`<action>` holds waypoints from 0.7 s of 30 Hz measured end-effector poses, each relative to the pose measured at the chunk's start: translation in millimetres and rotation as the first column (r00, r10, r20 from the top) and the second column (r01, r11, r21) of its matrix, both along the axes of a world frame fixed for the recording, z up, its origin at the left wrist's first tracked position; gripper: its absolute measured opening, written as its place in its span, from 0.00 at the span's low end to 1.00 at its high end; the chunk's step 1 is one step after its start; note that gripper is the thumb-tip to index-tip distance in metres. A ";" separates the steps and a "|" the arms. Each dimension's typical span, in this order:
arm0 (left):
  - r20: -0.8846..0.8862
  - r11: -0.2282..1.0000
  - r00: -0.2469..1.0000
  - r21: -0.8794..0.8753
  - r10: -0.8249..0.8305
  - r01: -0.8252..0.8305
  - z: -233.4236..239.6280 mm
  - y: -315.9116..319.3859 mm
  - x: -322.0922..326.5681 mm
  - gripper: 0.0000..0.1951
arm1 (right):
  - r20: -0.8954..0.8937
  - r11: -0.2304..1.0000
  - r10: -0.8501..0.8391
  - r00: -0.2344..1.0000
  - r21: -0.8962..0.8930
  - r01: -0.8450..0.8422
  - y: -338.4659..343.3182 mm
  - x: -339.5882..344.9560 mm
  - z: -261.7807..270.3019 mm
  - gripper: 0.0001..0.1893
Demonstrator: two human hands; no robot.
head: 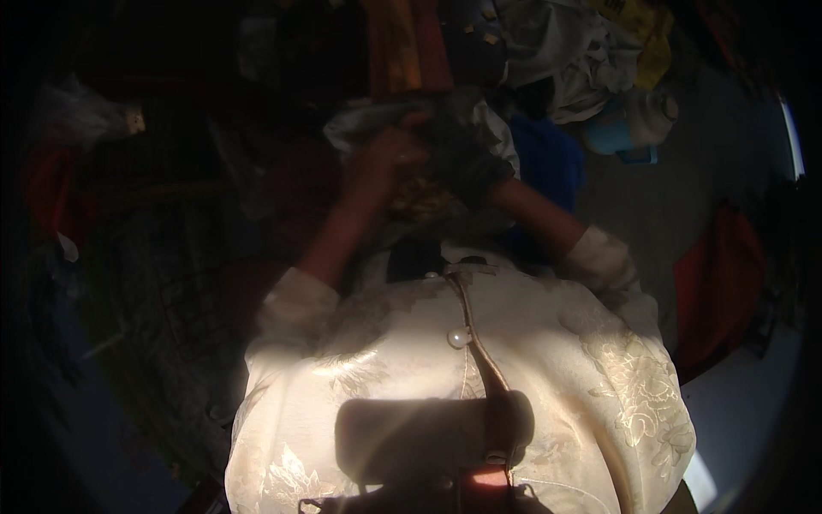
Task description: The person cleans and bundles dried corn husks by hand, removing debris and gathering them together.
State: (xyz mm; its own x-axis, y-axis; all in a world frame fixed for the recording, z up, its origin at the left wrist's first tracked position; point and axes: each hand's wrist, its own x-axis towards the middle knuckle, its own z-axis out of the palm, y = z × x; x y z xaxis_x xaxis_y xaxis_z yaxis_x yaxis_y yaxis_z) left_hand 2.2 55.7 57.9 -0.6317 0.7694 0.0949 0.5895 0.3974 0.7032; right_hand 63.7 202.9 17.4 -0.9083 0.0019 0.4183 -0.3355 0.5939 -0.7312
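Note:
Much of the work area lies in deep shadow. My left hand (393,153) is bare, with its fingers bent close to my right hand (457,144), which wears a dark glove. What lies between the fingers is too dark and blurred to make out. Just below both hands is a heap of small yellowish-brown pieces (420,196), partly covered by them. A pale, shiny sheet or bag (350,125) shows on both sides of the hands. Whether it holds the pieces cannot be told.
Reddish-brown wooden boards (401,51) stand beyond my hands. To the right are crumpled whitish sheeting (578,58), a yellow bag (652,48), blue fabric (552,160), a light-blue jug with a handle (607,132) and a red object (719,289). Clear plastic (83,115) lies at left.

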 end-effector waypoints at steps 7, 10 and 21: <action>-0.620 0.991 0.781 0.036 -0.080 0.131 -42.5 -24.7 -50.9 0.12 | 0.165 0.993 0.039 0.986 -0.115 -0.021 -32.8 -2.4 26.5 0.19; -0.690 0.984 0.711 -0.006 -0.135 0.180 -46.8 -28.3 -75.2 0.11 | 0.061 0.997 0.012 0.998 -0.080 -0.007 -41.5 -10.0 23.1 0.15; -0.119 0.946 0.978 0.299 0.171 -0.129 -42.9 7.7 -92.0 0.09 | -0.149 0.873 -0.150 0.977 0.445 0.202 31.0 -51.1 14.3 0.09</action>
State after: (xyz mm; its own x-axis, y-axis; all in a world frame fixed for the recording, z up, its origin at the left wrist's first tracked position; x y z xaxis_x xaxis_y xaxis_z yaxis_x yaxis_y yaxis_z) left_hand -89.7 63.4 15.0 -0.7015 0.5932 0.3950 0.6405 0.2817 0.7144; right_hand 12.5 233.9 31.6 -0.8610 -0.0564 0.5054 -0.2542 0.9085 -0.3317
